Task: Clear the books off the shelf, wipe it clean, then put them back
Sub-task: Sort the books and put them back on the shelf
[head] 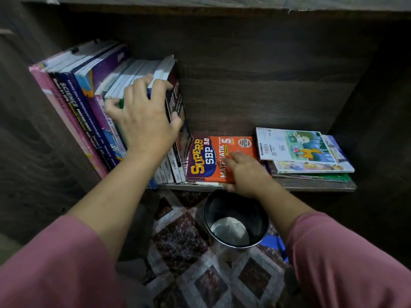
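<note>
Shelf: dark wood, holds all the books. Orange book lies flat, cover up, mid-shelf at the front edge, on top of a few thin ones. Left of the orange book: upright books packed in a row, spines out, leaning left. The last one, a dark book, stands right beside the orange book. Right of the orange book: flat stack of thin picture books, just beside it.

Bin: round, black, on the floor below the orange book. Something white and crumpled sits at the bottom; can't tell what it is.

Left hand: up-left of the orange book. Fingers are curled over the top edges of the right-end upright books, thumb pressed on the dark book's cover, gripping that bunch.

Right hand: on the orange book's right front corner. Fingers lie on the cover and the thumb is at the front edge below, pinching it.

Rug: diamond pattern, on the floor below the orange book, under the bin. Pink sleeves on both forearms. The left forearm hides the lower spines of some upright books.
</note>
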Available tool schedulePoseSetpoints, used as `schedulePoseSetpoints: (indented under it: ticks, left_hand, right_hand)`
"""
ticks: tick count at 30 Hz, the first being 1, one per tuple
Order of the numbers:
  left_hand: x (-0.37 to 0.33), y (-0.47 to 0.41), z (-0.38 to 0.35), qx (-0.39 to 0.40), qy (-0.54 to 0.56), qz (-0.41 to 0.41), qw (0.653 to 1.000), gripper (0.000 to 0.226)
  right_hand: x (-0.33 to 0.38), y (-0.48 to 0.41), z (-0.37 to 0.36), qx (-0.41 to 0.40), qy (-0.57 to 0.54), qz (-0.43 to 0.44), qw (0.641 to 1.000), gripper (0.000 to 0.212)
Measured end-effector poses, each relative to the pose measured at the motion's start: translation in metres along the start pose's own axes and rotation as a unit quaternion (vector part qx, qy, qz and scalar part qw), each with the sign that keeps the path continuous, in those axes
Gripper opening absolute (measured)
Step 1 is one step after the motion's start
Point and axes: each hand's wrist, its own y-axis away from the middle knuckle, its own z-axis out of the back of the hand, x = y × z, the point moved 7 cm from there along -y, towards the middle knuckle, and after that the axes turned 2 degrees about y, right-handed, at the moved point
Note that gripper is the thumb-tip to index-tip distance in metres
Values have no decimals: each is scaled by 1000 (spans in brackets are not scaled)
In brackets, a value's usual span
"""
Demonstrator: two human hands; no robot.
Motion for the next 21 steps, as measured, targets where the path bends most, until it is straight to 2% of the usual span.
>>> schedulePoseSetpoints:
  ticks: [2, 6, 13, 17, 21]
  left_hand:
    - [-1, 0, 1, -6, 4, 3, 1000, 47]
    - [1, 0, 0, 1, -2, -14, 1000, 51]
    - [6, -2, -2, 130, -28, -75, 988, 100]
    - [8, -3, 3, 187, -47, -89, 977, 120]
    - [8, -3, 0, 175, -57, -88, 979, 120]
  right_hand:
    - [9, -4, -19, 45, -3, -10, 999, 92]
    - [23, -14, -25, 57, 2, 5, 998, 86]
    - [34, -19, -26, 112, -8, 22, 993, 65]
    - [38, -17, -24, 105, 55, 34, 992, 58]
    - [49, -15, -31, 91, 125, 16, 988, 62]
